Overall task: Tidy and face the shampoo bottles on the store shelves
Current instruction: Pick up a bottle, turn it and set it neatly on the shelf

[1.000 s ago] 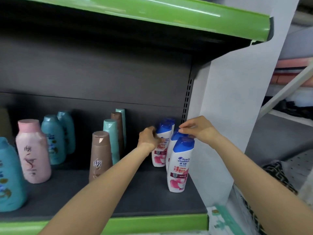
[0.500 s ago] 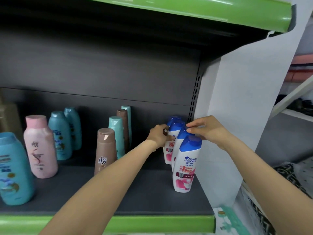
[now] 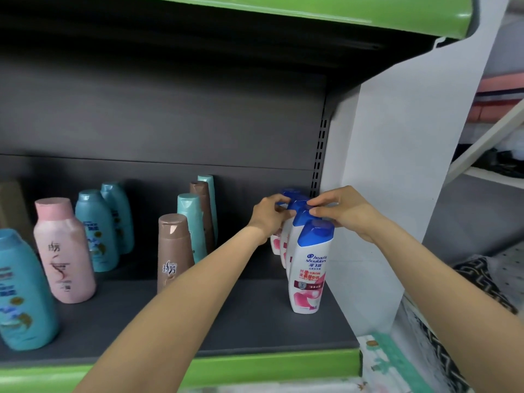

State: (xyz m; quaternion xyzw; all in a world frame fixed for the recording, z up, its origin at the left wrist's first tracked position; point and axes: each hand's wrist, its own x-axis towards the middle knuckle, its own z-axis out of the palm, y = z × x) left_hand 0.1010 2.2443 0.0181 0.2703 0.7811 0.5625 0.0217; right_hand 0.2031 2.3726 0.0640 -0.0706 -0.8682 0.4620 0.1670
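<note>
Gripping blue caps, both hands' fingers (image 3: 320, 211) seemingly clasp 2 shampoo bottles (image 3: 295, 236).

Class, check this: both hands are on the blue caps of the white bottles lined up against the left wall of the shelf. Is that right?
Not quite. The head view shows the white bottles lined up against the right wall of the shelf, not the left. The rest holds: the left hand and the right hand are both on the blue caps.

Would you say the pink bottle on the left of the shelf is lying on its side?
No, the pink bottle stands upright on the shelf, cap on top, label facing forward.
</note>
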